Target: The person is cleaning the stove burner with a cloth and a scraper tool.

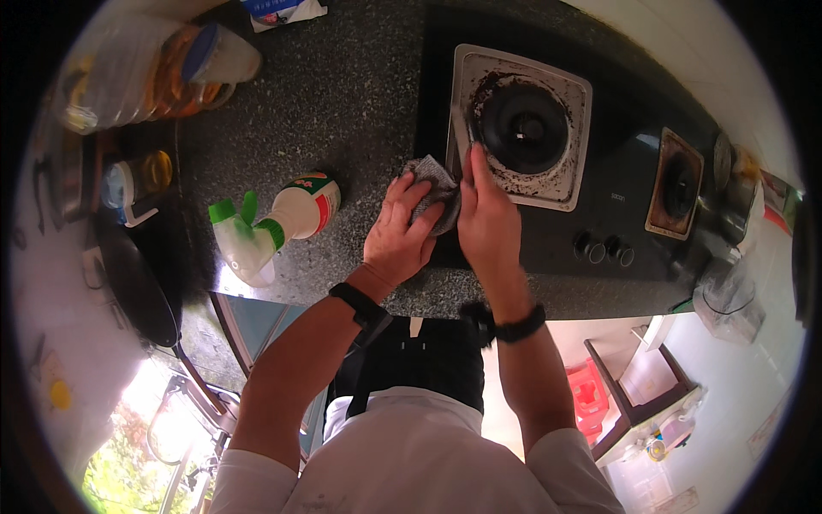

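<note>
My left hand [406, 225] presses its fingers around a crumpled grey cloth [438, 186] at the left edge of the black glass hob. Close beside it, my right hand [491, 225] grips a narrow flat tool with a pale metal blade [460, 128]; whether it is a knife or a scraper I cannot tell, as the grip hides much of it. The blade lies over the left rim of a square metal burner tray [571, 180]. Dark burnt residue marks this tray around the black round burner [523, 128].
Left of my hands, a spray bottle [298, 205] with a green trigger head lies on the speckled stone counter [347, 83]. Two control knobs [603, 249] and a second, browned burner tray [656, 221] are at right. A dark frying pan [138, 283] and clear plastic containers [128, 70] stand at left.
</note>
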Available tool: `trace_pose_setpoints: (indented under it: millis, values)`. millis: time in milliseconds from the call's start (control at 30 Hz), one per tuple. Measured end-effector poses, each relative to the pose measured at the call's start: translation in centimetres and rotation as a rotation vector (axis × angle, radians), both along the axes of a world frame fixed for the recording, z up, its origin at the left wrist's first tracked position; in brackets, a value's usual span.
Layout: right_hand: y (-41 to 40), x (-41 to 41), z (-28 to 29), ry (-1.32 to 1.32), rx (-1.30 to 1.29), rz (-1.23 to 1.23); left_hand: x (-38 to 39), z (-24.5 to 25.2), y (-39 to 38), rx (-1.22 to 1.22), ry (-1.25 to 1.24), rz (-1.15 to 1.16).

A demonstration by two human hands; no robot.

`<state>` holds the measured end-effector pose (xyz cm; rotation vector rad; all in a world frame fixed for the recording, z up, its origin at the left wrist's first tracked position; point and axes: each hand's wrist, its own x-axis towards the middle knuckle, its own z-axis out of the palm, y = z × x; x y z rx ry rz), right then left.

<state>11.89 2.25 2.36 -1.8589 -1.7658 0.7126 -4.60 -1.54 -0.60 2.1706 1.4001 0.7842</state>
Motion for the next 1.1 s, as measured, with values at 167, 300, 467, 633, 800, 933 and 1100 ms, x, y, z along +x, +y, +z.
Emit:
trace_pose_setpoints:
  millis: [167, 300, 467, 633, 800, 933, 1100]
  values:
    - [0.3, -2.1, 0.3, -0.121, -0.052, -0.033, -0.4, -0.4, -0.1, -0.016, 0.017, 0.015]
    - [2.2, -1.8, 1.2, -0.148, -0.108, -0.036, -0.2, -0.2, 0.0, -0.003, 0.004, 0.003]
    - [1.1, -2.8, 1.4, -0.233, -0.128, -0.062, -0.4, -0.3, 0.0, -0.026, 0.019, 0.003]
    - [3.6, -2.8, 1.9, -0.129, -0.169, -0.124, 0.0, -0.6, 0.0, -0.005, 0.010, -0.009]
    - [1.2, -3.6, 2.8, -0.186, -0.278, -0.048, -0.4, -0.5, -0.1, 0.001, 0.028, 0.008]
    - [2.6, -3.6, 2.7, -0.164, -0.211, -0.032, 0.0, -0.6, -0.2, -0.017, 0.051, 0.007]
    - [2.6, -4.7, 3.2, -0.232, -0.219, -0.086, -0.2, -0.5, -0.2, -0.028, 0.048, 0.013]
